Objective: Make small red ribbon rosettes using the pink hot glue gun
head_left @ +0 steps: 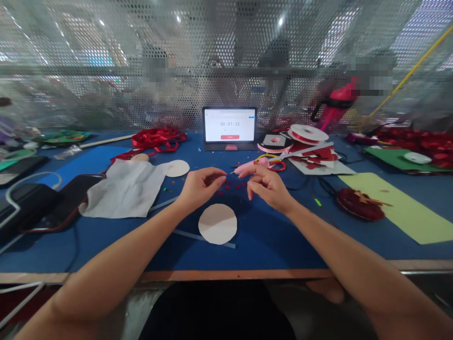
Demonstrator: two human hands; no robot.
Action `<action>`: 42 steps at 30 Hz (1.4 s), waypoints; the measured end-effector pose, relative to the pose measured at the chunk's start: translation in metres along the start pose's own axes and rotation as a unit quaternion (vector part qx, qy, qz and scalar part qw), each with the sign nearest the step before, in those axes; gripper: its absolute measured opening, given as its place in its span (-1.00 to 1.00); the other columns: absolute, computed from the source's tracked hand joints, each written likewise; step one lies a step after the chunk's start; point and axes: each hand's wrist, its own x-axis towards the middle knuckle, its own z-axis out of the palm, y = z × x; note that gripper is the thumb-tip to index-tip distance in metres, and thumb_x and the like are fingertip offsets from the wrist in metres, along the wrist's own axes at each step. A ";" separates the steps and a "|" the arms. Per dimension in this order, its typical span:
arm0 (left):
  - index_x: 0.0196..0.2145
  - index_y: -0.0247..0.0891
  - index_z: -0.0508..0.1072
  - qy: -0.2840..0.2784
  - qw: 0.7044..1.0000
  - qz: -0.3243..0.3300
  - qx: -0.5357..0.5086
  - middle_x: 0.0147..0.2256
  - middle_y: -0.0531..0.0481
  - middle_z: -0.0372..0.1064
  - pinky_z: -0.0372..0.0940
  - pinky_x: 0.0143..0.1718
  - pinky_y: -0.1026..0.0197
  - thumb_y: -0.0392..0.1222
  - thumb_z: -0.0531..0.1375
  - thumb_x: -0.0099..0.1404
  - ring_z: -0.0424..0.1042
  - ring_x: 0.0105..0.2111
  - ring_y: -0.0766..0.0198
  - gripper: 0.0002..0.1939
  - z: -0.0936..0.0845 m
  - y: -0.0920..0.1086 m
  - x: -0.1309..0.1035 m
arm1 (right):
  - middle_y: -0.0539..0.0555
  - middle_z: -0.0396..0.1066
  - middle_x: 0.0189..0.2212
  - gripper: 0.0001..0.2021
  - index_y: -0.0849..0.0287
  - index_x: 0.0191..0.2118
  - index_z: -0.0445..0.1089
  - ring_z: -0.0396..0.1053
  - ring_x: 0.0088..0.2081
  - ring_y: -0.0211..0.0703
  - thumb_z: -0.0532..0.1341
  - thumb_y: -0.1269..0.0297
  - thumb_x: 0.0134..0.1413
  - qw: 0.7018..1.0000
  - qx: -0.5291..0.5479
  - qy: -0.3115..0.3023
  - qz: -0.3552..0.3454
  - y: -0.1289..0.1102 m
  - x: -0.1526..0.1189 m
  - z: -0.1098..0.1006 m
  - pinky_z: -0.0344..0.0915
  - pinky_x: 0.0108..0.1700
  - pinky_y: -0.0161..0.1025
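My left hand (202, 188) hovers over the blue table with thumb and fingertips brought together. Whatever it may pinch is too small to make out. Facing it, my right hand (269, 186) has loosely bent fingers standing apart, with nothing visible in them. Just behind the right fingers lies a pink glue gun (252, 165), its tip pointing left. Scissors with red and yellow handles (279, 166) rest beside it. A round white disc (218, 225) lies flat below my hands, partly in shadow, over a pale strip (226, 244). Small red scraps (227, 184) are scattered between the hands.
A tablet (230, 125) showing a timer stands at the back. Ribbon spools (307, 133) are piled back right. Left are a white cloth (122, 189), another white disc (178, 168), and a phone (67, 203). Yellow paper (399, 205) and a dark red round piece (359, 204) lie right.
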 end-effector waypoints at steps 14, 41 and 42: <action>-0.36 -0.31 0.42 0.005 0.967 0.220 0.128 -0.46 0.01 0.35 0.21 -0.41 0.35 -0.28 0.05 0.28 0.32 -0.45 0.39 -0.84 0.003 0.007 -0.008 | -0.08 0.32 -0.68 -0.71 0.26 -0.11 0.32 0.26 -0.60 -0.35 0.06 0.35 0.03 0.996 -0.034 -0.073 0.022 0.000 -0.003 0.006 0.19 -0.49 -0.35; -0.39 -0.24 0.52 -0.078 0.978 0.164 0.107 -0.44 0.00 0.49 0.29 -0.33 0.29 -0.23 0.11 0.22 0.43 -0.40 0.29 -0.83 -0.004 0.017 -0.006 | -0.07 0.16 -0.77 -0.64 0.16 -0.67 0.16 0.10 -0.67 -0.36 0.08 0.11 0.05 0.962 -0.273 0.021 0.011 0.004 0.006 -0.016 0.03 -0.54 -0.32; -0.33 -0.23 0.51 -0.027 0.978 0.140 0.152 -0.39 0.00 0.49 0.29 -0.33 0.28 -0.24 0.12 0.20 0.43 -0.38 0.28 -0.84 -0.008 0.008 0.000 | -0.07 0.14 -0.76 -0.63 0.16 -0.69 0.14 0.08 -0.66 -0.36 0.07 0.12 0.05 0.949 -0.315 0.004 0.008 0.002 0.006 -0.019 0.00 -0.54 -0.32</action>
